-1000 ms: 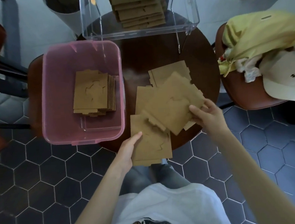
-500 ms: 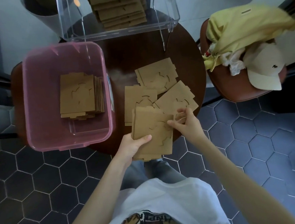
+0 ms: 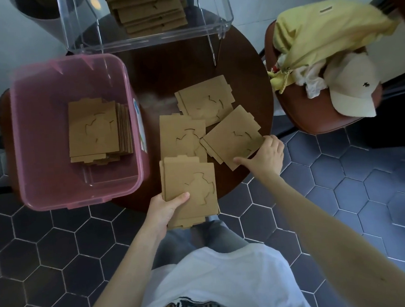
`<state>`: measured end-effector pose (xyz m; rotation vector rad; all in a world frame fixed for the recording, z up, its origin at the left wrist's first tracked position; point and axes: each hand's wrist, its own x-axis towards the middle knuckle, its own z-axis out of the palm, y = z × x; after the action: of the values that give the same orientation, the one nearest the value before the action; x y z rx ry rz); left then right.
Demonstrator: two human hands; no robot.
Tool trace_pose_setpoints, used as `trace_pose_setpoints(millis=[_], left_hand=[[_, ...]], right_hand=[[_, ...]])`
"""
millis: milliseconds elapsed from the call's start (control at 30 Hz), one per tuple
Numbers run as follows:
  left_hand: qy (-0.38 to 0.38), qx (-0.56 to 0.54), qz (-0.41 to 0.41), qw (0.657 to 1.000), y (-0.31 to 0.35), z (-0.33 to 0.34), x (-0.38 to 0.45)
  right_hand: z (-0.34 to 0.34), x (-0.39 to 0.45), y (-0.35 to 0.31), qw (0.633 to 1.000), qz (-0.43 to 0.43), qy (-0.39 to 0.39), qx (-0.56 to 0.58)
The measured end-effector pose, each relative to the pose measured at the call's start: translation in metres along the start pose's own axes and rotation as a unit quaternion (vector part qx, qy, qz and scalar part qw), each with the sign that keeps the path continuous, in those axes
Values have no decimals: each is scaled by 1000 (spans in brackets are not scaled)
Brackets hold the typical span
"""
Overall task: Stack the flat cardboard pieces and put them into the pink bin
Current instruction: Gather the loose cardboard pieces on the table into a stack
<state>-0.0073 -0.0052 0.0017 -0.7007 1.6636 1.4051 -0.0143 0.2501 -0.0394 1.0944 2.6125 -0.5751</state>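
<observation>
My left hand [image 3: 165, 209] grips a small stack of flat cardboard pieces [image 3: 189, 188] at the near edge of the round dark table [image 3: 170, 68]. My right hand [image 3: 267, 156] pinches the near right corner of a loose, tilted cardboard piece [image 3: 231, 136], thumb and fingers on its edge. Two more loose pieces lie on the table: one [image 3: 180, 133] in the middle, one [image 3: 204, 100] farther back. The pink bin [image 3: 45, 78] stands to the left with a stack of cardboard pieces [image 3: 95, 130] inside.
A clear plastic bin [image 3: 211, 29] at the back of the table holds several more cardboard pieces [image 3: 149, 12]. A brown stool [image 3: 315, 117] at right carries a yellow garment [image 3: 327, 29] and a white cap [image 3: 351, 88]. Dark hexagon floor tiles surround the table.
My right hand laid its piece onto the stack in my left hand, then reached out right to the tilted loose piece. The camera view shifted.
</observation>
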Motion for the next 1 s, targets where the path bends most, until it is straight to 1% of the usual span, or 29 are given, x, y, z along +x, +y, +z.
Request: trace_pose_setpoints(millis=[67, 133, 167, 300, 367, 400, 500, 533, 600, 700, 767, 833, 867, 967, 1000], left_hand=[[5, 0, -3, 1000, -1, 0, 1], [7, -2, -9, 1000, -1, 0, 1], [5, -5, -13, 1000, 0, 0, 2], [-3, -12, -21, 1000, 3, -2, 2], [-20, -25, -25, 999, 5, -3, 1], [-30, -42, -26, 998, 5, -4, 1], [-69, -119, -30, 990, 11, -4, 0], [-81, -149, -37, 985, 12, -4, 1], [-97, -185, -42, 977, 13, -6, 0], [-105, -147, -21, 983, 13, -6, -1], [-95, -113, -13, 989, 11, -4, 0], [-67, -106, -13, 992, 10, -6, 2], [-56, -106, -15, 993, 9, -7, 3], [-34, -105, -28, 993, 6, -11, 3], [-25, -107, -33, 993, 4, -12, 3]], right_hand=[[-9, 1, -1, 994, 7, 27, 104], [-24, -2, -5, 970, 32, 7, 241], [-33, -4, -8, 956, 36, -1, 292], [-66, -20, -22, 908, -16, -4, 418], [-76, -28, -26, 891, -40, -33, 450], [-79, -31, -28, 884, -49, -66, 460], [-72, -39, -34, 860, -76, -211, 459], [-69, -40, -37, 856, -83, -245, 447], [-63, -41, -44, 858, -91, -287, 417], [-54, -44, -52, 869, -106, -318, 363], [-45, -47, -56, 897, -125, -303, 296], [-38, -49, -60, 927, -146, -259, 229], [-35, -50, -61, 937, -153, -238, 207], [-24, -47, -67, 947, -144, -191, 212], [-19, -43, -70, 954, -144, -163, 207]])
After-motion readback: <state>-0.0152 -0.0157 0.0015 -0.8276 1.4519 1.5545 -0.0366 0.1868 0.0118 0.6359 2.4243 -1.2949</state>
